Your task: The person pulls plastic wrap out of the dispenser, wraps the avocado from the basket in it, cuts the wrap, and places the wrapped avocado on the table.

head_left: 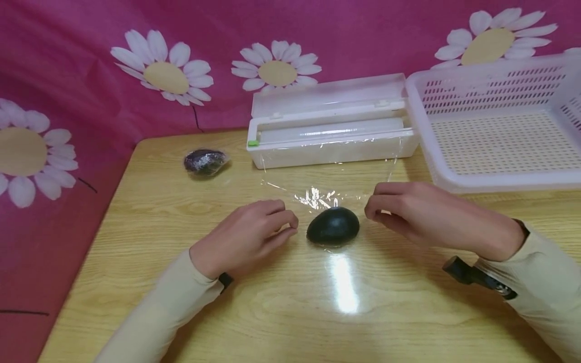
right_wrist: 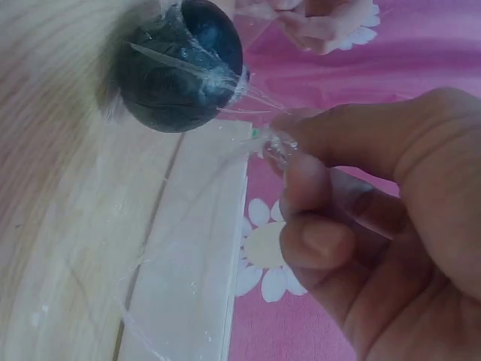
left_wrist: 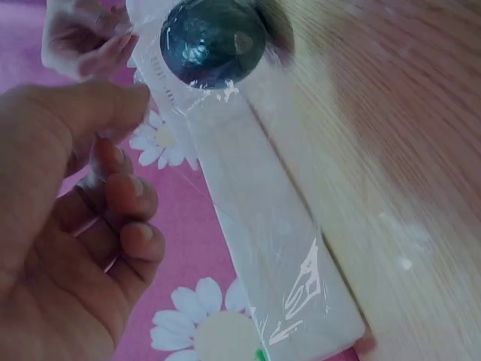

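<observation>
A dark green avocado [head_left: 333,227] lies on the table between my hands, on the near end of a sheet of cling film [head_left: 315,197]. The film runs back to a white dispenser box [head_left: 336,154] with its lid raised. My right hand [head_left: 422,217] pinches a gathered edge of film [right_wrist: 278,147] between thumb and forefinger, right of the avocado. On the other side, my left hand [head_left: 247,234] has its fingers curled and pinches the film's left edge; its fingertips are partly hidden behind the thumb. Film strands cling across the avocado [right_wrist: 180,68] in the right wrist view.
A film-wrapped dark avocado [head_left: 205,162] sits at the back left of the wooden table [head_left: 150,242]. At the back right stands a white perforated basket [head_left: 508,182], beside the dispenser. A pink flowered cloth [head_left: 363,40] hangs behind the table.
</observation>
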